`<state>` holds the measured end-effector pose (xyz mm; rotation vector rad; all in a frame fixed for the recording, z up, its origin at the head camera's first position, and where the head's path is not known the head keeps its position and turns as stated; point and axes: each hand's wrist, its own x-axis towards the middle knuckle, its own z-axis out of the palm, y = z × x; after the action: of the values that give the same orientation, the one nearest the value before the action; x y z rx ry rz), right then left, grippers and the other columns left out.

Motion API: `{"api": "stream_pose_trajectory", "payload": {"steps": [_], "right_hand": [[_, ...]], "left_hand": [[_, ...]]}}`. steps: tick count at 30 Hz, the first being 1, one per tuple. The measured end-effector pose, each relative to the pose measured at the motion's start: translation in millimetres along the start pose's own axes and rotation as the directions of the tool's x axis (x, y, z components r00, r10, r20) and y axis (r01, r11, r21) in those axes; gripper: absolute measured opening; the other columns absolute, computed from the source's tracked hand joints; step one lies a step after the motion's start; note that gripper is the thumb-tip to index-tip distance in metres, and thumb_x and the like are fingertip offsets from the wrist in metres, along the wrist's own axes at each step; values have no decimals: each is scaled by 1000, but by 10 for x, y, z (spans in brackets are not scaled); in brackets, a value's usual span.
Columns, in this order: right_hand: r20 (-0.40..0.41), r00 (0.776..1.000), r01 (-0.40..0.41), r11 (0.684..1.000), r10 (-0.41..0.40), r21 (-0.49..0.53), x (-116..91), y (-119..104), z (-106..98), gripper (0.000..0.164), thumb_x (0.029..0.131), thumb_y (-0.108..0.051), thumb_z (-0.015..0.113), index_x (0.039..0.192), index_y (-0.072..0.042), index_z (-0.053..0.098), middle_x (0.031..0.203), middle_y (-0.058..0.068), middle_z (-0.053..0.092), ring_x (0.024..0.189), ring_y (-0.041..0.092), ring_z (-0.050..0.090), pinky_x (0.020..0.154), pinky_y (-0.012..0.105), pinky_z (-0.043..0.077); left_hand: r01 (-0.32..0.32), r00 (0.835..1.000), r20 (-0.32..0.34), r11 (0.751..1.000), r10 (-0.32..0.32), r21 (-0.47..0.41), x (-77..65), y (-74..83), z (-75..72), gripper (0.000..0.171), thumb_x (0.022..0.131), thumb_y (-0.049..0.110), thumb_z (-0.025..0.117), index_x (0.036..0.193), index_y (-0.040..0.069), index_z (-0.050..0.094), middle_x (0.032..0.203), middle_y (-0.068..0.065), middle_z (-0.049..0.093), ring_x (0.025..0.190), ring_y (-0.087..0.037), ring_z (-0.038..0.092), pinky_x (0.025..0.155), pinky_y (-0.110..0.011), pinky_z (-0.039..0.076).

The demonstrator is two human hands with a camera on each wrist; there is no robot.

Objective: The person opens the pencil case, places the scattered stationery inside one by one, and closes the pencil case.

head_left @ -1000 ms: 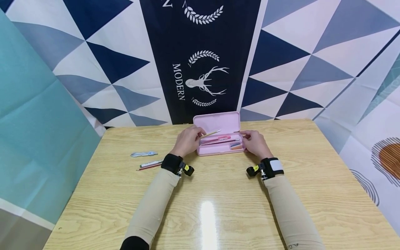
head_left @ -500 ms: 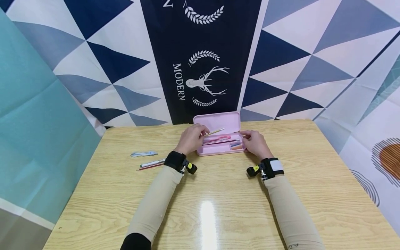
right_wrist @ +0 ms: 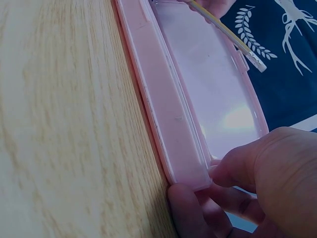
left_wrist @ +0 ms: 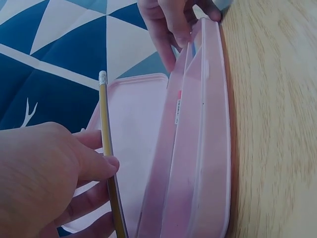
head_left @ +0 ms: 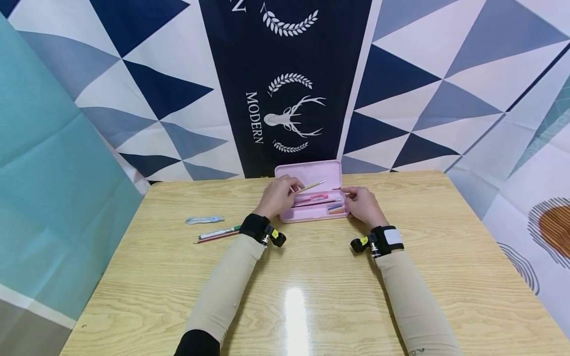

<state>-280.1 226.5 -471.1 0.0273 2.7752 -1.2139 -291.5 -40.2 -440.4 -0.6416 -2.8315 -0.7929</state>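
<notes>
A pink pencil case (head_left: 304, 214) stands at the table's far edge with its lid (head_left: 318, 171) raised. My left hand (head_left: 276, 197) pinches a yellow pencil (head_left: 314, 186) between thumb and fingers, above the left part of the case. In the left wrist view the white eraser end (left_wrist: 103, 77) of this pencil points up. At the right end of the case, my right hand (head_left: 364, 203) grips the wall with thumb and fingers. Inside lie a pink pen (head_left: 319, 197), other slim writing tools, and blue and orange pieces (head_left: 336, 209) in a small right compartment.
Left of the case, a light blue drawing compass (head_left: 205, 220) lies on the wooden table (head_left: 338, 277). A white marker with a green end (head_left: 218, 233) and a dark red pencil (head_left: 215, 239) lie near my left wrist. A patterned cloth (head_left: 178, 89) hangs behind.
My left hand has moved a little right and up with the yellow pencil, baring more of the marker on the table. The right hand has stayed at the end of the case.
</notes>
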Motion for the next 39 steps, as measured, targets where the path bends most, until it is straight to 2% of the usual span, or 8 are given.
{"api": "stream_pose_trajectory", "payload": {"steps": [15, 26, 32, 39], "right_hand": [[-18, 1000, -1, 1000, 0, -19, 2, 6, 18, 41, 100, -10, 50, 140, -10, 59, 94, 18, 63, 60, 18, 63, 52, 25, 53], [-12, 999, 34, 999, -34, 8, -17, -18, -5, 39, 100, -10, 51, 137, -7, 60, 90, 18, 63, 58, 15, 63, 50, 24, 53], [-4, 1000, 20, 1000, -20, 19, -25, -27, -11, 39, 100, -11, 51, 138, -8, 60, 92, 18, 63, 60, 16, 63, 51, 24, 53], [-5, 1000, 16, 1000, -16, 17, -15, -13, -6, 40, 100, -11, 51, 138, -8, 59, 92, 18, 63, 60, 17, 63, 52, 24, 53]], "left_hand": [[9, 1000, -10, 998, -10, -59, 44, 29, 58, 25, 89, 5, 66, 108, 18, 75, 98, -1, 69, 88, -15, 63, 74, -31, 51], [-21, 1000, -24, 999, 20, -34, 51, 32, 124, 25, 88, 2, 66, 105, 19, 76, 96, 0, 69, 87, -13, 63, 74, -31, 53], [-44, 999, -31, 999, 43, -24, 80, 42, 145, 27, 87, 2, 66, 105, 19, 76, 96, 0, 68, 86, -13, 63, 73, -30, 52], [-42, 999, -16, 999, 41, -10, 113, 71, 160, 27, 88, 2, 65, 106, 19, 76, 95, 1, 67, 86, -12, 61, 72, -29, 51]]}}
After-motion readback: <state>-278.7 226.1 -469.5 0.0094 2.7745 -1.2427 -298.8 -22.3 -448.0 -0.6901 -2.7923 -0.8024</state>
